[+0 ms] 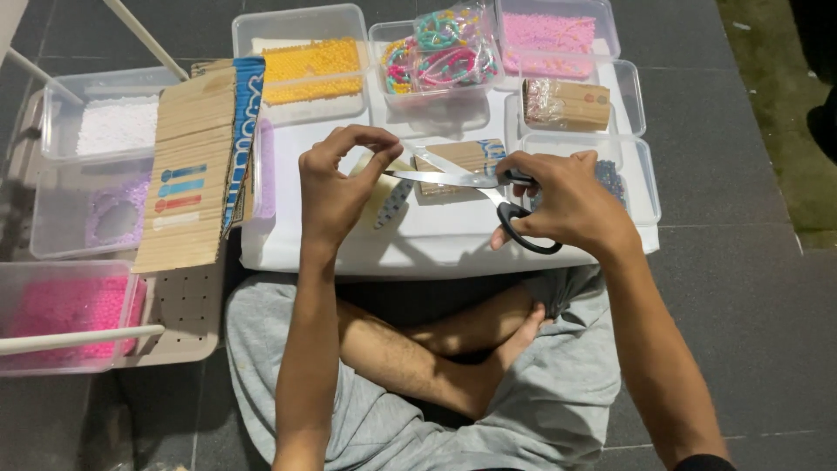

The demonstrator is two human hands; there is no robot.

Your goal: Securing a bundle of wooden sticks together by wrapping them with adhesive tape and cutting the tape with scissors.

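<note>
The right hand (567, 201) grips black-handled scissors (488, 187), blades open toward nine o'clock. The left hand (340, 179) pinches something too small to tell there. Its fingertips (384, 148) sit just beside the blades, so a snip risks nicking them.

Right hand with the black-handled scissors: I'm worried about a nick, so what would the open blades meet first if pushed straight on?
Likely the left hand: the black-handled scissors in the right hand point left at its pinched fingers. Depth is unclear.

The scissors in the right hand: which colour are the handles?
Black handles on the metal scissors, seen in the head view.
</note>
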